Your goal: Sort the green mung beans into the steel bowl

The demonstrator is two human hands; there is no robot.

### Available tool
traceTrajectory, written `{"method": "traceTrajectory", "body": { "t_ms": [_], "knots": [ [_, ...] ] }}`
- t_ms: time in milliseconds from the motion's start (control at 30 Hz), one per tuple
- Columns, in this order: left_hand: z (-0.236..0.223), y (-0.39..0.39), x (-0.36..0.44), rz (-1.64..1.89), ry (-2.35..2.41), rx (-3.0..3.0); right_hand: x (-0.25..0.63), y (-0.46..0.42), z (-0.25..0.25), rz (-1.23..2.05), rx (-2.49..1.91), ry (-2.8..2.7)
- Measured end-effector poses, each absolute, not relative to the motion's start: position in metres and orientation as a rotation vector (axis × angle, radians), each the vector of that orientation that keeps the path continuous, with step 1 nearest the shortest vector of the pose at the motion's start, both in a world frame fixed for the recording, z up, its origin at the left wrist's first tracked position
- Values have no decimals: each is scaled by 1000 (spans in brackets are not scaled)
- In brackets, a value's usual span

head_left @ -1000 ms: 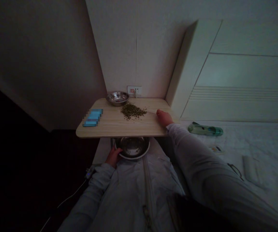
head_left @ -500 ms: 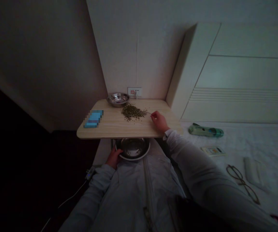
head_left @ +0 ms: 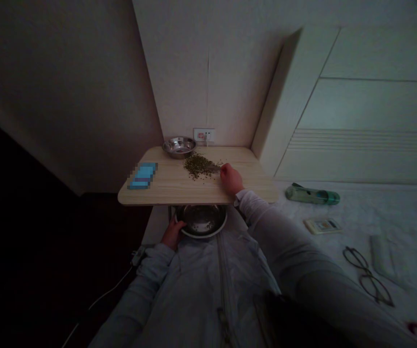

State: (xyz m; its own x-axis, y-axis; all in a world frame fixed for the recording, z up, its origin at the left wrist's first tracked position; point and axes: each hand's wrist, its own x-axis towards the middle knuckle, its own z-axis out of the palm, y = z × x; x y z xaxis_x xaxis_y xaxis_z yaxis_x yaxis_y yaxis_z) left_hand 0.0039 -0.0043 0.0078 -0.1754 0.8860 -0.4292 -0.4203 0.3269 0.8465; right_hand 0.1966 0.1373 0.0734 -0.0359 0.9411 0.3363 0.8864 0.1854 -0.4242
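Observation:
A loose pile of small green grains, perhaps beans (head_left: 195, 166), lies spread on the wooden tabletop (head_left: 179, 191). My right hand (head_left: 231, 179) is closed at the pile's right edge around the handle of a spoon (head_left: 213, 168), whose head reaches into the grains; dim light blurs its outline. Below the table's front edge, my left hand (head_left: 173, 234) grips the left rim of a metal basin (head_left: 203, 221) on my lap, thumb over the rim. A few grains sit inside this basin, and its far side is hidden under the tabletop.
A shallow steel bowl (head_left: 179, 148) stands at the back of the table, with a pixelated blue phone-like item (head_left: 143, 175) at the left. A wall socket (head_left: 204, 135) is behind. On the bed lie a green bottle (head_left: 312, 195), a phone-like item (head_left: 323, 225) and eyeglasses (head_left: 367, 275).
My right hand has moved left with the spoon, closer to the grains. My left hand still holds the basin, and the whole view has shifted slightly.

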Motion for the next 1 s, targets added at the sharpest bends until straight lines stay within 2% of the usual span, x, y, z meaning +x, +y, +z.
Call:
{"method": "traceTrajectory", "body": {
  "t_ms": [400, 1000],
  "knots": [
    [10, -5, 5, 1270, 1226, 507, 168, 152, 79, 77, -1782, -2029],
    [4, -3, 5, 1276, 1197, 508, 159, 132, 78, 34, -1555, -2223]
  ]
}}
